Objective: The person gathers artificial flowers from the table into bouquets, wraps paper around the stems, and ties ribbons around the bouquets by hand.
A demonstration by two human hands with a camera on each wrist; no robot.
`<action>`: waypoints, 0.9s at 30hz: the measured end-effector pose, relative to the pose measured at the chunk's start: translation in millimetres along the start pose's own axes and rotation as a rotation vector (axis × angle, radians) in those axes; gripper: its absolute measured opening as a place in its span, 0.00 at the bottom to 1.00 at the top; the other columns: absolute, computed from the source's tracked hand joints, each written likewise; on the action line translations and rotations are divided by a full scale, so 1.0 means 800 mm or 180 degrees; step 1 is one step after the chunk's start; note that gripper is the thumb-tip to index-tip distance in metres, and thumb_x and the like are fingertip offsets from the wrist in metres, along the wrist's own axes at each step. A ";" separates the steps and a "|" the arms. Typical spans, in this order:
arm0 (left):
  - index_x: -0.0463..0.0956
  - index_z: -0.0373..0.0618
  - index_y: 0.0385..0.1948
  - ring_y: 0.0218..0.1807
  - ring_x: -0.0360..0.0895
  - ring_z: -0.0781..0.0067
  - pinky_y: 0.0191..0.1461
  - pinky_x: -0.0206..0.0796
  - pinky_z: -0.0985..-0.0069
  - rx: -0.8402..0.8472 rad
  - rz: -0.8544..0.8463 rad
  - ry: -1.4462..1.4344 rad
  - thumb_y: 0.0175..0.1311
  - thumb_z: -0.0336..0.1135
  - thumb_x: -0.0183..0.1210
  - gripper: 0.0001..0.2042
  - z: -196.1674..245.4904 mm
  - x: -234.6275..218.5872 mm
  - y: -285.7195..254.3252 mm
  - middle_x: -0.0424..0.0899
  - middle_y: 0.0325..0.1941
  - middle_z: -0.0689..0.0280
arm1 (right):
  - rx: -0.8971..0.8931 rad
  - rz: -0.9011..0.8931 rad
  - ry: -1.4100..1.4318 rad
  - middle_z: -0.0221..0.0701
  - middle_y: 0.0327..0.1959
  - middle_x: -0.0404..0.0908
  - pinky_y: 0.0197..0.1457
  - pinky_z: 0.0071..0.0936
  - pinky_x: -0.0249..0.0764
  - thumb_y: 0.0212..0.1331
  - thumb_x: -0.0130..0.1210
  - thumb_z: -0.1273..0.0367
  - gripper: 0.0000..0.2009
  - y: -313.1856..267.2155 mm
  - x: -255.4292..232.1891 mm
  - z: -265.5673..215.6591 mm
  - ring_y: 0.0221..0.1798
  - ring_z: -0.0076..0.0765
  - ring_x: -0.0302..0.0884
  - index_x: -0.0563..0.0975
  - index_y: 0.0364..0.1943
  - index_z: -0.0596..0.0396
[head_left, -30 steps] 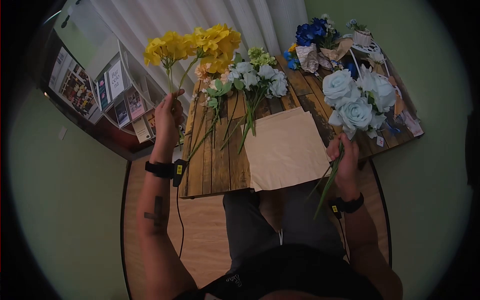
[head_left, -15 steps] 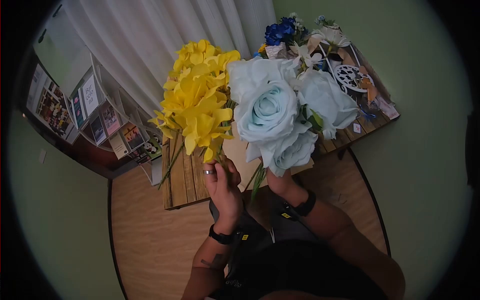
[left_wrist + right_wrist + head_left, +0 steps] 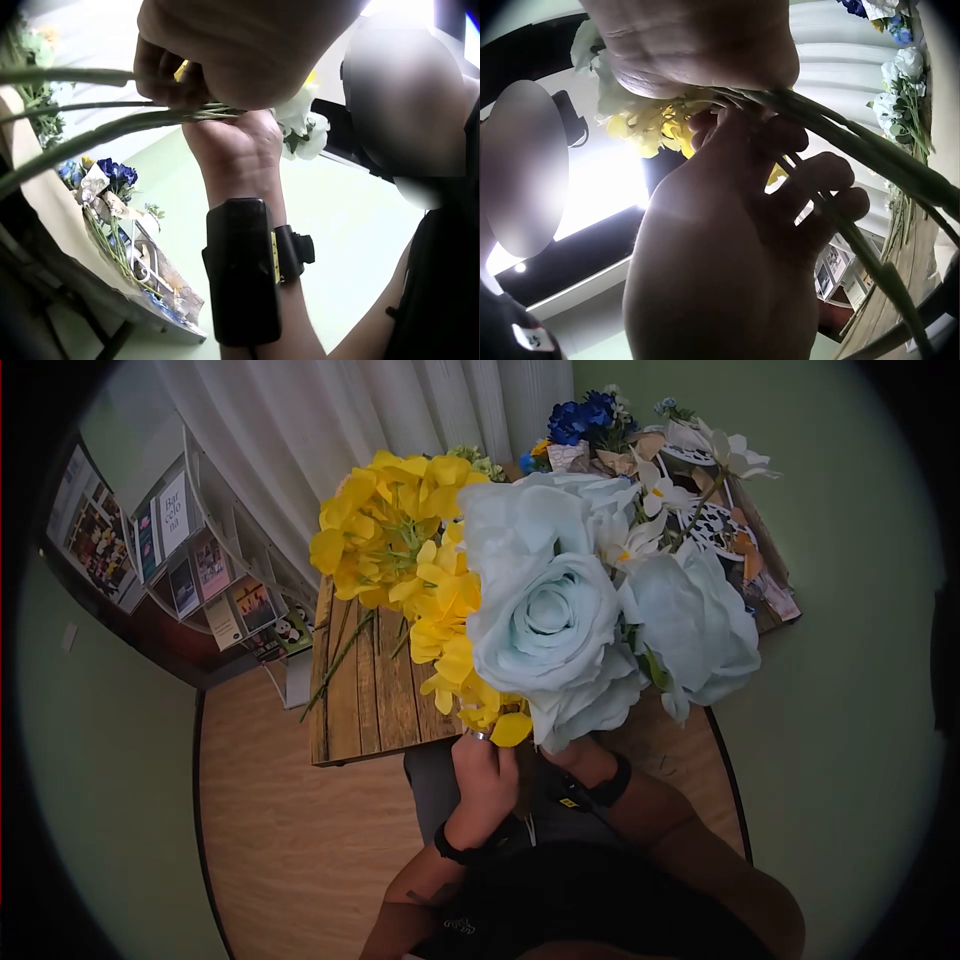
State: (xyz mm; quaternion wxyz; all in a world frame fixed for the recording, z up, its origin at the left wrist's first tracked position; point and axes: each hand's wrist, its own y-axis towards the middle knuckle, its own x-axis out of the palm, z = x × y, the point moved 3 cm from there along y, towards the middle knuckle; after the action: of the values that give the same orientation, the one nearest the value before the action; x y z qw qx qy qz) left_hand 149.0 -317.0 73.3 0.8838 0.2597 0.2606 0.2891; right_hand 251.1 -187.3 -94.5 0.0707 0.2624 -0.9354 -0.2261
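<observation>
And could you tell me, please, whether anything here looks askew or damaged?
Nothing looks plainly damaged; only the yellow flowers sit a bit unevenly, their lowest petals hanging down by the left hand, below the rest.

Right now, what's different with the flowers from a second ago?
The left hand brought the yellow, ruffle-petalled flowers rightward; the right hand brought the big, pale-blue, round roses leftward. They were apart; now they're side by side. Both hands kept hold of their stems. The deep-blue, clustered flowers stayed on the brown, plank-topped wooden table.
</observation>
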 end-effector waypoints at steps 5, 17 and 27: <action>0.80 0.38 0.41 0.37 0.80 0.49 0.38 0.71 0.62 0.0213 -0.0637 0.0788 0.59 0.26 0.61 0.09 0.024 -0.012 0.014 0.83 0.36 0.56 | -0.0576 -0.0471 -0.1035 0.37 0.64 0.71 0.71 0.36 0.61 0.70 0.51 0.67 0.20 0.034 0.002 -0.117 0.67 0.41 0.67 0.69 0.64 0.55; 0.62 0.36 0.66 0.58 0.76 0.70 0.63 0.67 0.71 -0.1345 -0.0018 -0.2778 0.70 0.25 0.53 0.23 0.006 -0.021 0.084 0.77 0.58 0.61 | 0.1229 -0.0569 0.2668 0.20 0.20 0.62 0.29 0.19 0.55 0.72 0.45 0.66 0.11 0.071 0.034 -0.202 0.21 0.18 0.56 0.68 0.28 0.50; 0.61 0.44 0.65 0.69 0.67 0.64 0.73 0.57 0.63 -0.1082 0.0177 -0.4072 0.70 0.22 0.52 0.22 0.009 -0.005 0.081 0.69 0.68 0.60 | 0.1075 -0.0339 0.2357 0.21 0.16 0.60 0.26 0.20 0.55 0.75 0.41 0.62 0.14 0.079 0.035 -0.218 0.18 0.18 0.55 0.68 0.30 0.52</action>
State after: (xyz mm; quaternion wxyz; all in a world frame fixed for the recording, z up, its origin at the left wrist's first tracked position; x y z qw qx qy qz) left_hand 126.0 -276.1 119.2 0.8851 0.2438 -0.3717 0.1376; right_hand 242.2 -221.5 90.0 0.3467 0.3821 -0.8558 0.0370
